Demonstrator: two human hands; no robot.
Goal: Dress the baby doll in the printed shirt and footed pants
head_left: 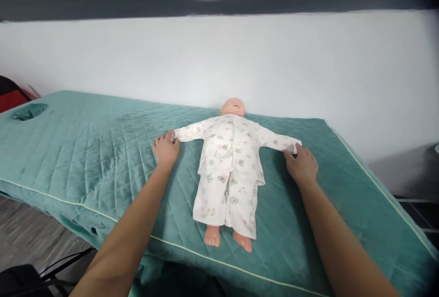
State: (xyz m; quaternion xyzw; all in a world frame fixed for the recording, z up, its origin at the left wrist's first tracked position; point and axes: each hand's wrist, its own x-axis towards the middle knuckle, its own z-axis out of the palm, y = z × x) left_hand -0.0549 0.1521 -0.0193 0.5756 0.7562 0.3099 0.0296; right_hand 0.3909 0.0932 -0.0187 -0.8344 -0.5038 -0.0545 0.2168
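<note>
A plain white wall (pixel 137 59) fills the far side of your view, with a dark grey window frame (pixel 219 3) running along its top. Below it, a long padded bed covered in teal, diamond-quilted fabric with pale piping (pixel 113 150) stretches across the scene in front of you. At its far left end is an oval hole (pixel 30 111), and a red and black object (pixel 12 98), partly out of view, shows beyond.

Right of the bed's middle, a baby doll with pinkish skin (pixel 230 164) lies face up, its head near the wall, its bare feet toward you and its arms spread to both sides. It wears a white, long-sleeved printed cloth jacket (pixel 222 148) over matching trousers (pixel 212 198).

Your left hand (pixel 166 151) has its thumb and fingers closed on the end of the left sleeve (pixel 188 132). Your right hand (pixel 302 165) likewise pinches the end of the right sleeve (pixel 281 142), thumb below and fingers over the cuff.
</note>
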